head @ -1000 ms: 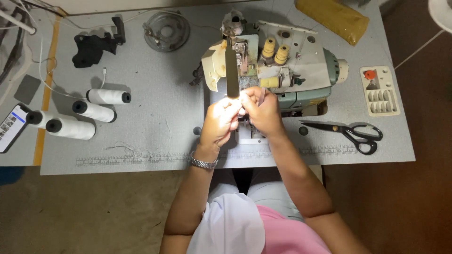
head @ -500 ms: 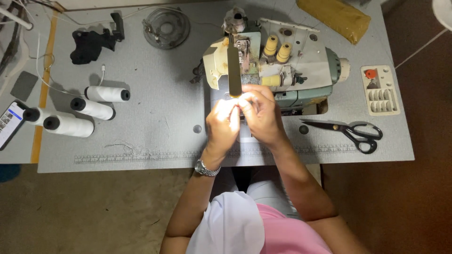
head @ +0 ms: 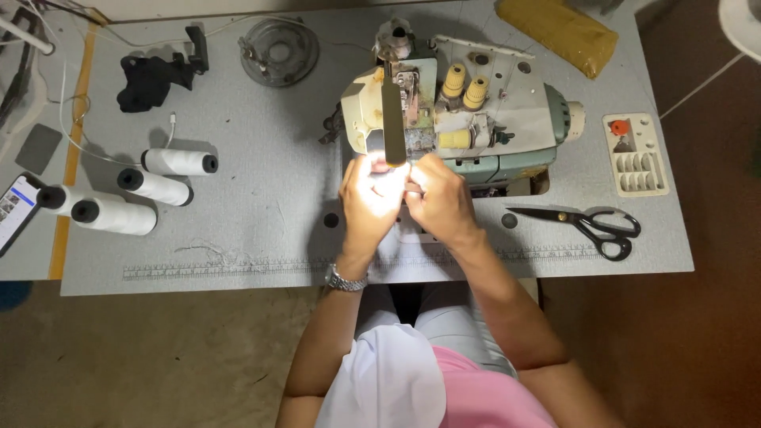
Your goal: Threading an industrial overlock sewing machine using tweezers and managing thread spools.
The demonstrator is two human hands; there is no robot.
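At center frame, under the lamp glare, the left hand (head: 371,194) and right hand (head: 440,198) curl together at the front of the sewing machine (head: 468,119), their pinch unreadable, so 2 steady, close fingertips serve best.

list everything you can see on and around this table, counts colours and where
sewing machine: 1, pale green and cream, table centre back
thread cones on machine: 3, yellow
thread spools: 3, white, lying left
scissors: 1, black, right front
parts tray: 1, white, far right
round metal disc: 1, grey, back
black cloth: 1, back left
phone: 1, left edge
yellow bundle: 1, back right
left hand: wristwatch, at machine front
right hand: beside it
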